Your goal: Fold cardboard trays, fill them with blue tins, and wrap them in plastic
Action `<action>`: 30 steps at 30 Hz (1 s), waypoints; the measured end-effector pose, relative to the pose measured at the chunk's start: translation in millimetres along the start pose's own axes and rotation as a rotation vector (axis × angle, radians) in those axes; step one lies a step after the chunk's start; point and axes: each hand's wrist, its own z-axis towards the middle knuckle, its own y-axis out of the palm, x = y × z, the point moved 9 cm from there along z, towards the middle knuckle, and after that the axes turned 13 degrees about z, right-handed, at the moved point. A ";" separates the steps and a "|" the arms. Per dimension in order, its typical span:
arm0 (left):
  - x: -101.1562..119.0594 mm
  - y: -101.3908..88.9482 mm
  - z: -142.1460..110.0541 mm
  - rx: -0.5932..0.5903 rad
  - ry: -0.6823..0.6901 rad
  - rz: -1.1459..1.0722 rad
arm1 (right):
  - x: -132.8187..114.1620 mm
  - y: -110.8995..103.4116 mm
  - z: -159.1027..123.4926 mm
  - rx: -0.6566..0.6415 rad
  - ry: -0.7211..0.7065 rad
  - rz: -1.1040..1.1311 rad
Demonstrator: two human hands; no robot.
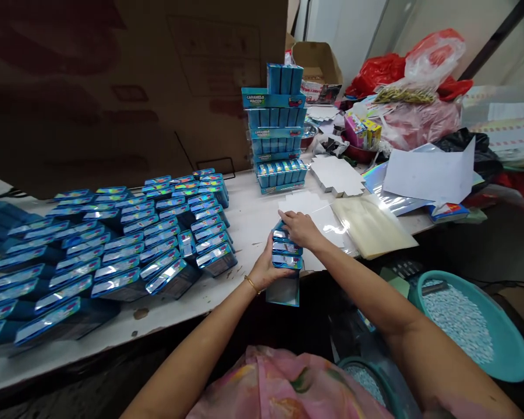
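Observation:
At the table's front edge, my left hand (264, 270) is wrapped around the near left side of a short row of small blue boxes (287, 261). The row seems to sit in a blue display box (283, 292), whose bare near end juts out over the edge. My right hand (303, 228) curls over the far end of the same row, fingers bent onto the box there; its fingertips are partly hidden. Left of my hands, many matching blue boxes (163, 241) stand upright in close rows. Beyond them rises a stack of filled blue display boxes (282, 142).
White die-cut cardboard sheets (338, 174) and clear plastic sheets (373, 224) lie right of my hands. A turquoise basin (502, 334) of small pale pieces stands low at right. Red and clear bags (428, 75) are heaped behind. A large cardboard box (157, 87) walls the back left.

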 end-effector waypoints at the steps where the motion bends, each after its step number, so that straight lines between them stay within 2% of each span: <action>1: 0.4 0.0 -0.6 0.001 0.000 -0.017 | -1.7 -1.1 0.7 -0.006 -0.019 -0.017; 5: -2.5 0.1 -1.2 0.002 0.023 -0.081 | -9.2 7.2 2.1 -0.055 -0.108 -0.038; 8: -7.9 -0.3 1.0 0.007 0.026 -0.057 | -9.1 18.5 5.9 -0.081 -0.104 -0.008; 12: -13.0 4.3 1.1 -0.047 0.048 -0.115 | -10.9 28.9 2.7 -0.141 -0.091 -0.011; 16: -22.5 -4.7 -8.7 0.053 0.061 0.052 | -20.2 17.5 -22.8 0.027 -0.122 -0.068; 20: -41.3 -18.1 -31.7 0.153 0.011 0.223 | -45.4 17.9 -33.2 0.029 -0.168 -0.047; 22: -47.6 -30.1 -48.4 0.217 0.045 0.266 | -78.0 15.0 -24.4 0.079 -0.268 -0.002; 25: -62.3 -66.0 -79.0 0.417 0.031 0.283 | -135.9 27.3 -3.2 0.096 -0.436 0.100; 27: -73.7 -97.6 -101.3 0.599 -0.045 0.324 | -156.9 48.5 12.4 0.057 -0.401 0.155; 30: -79.7 -134.6 -126.9 0.812 -0.127 0.424 | -163.7 73.6 18.6 0.066 -0.282 0.204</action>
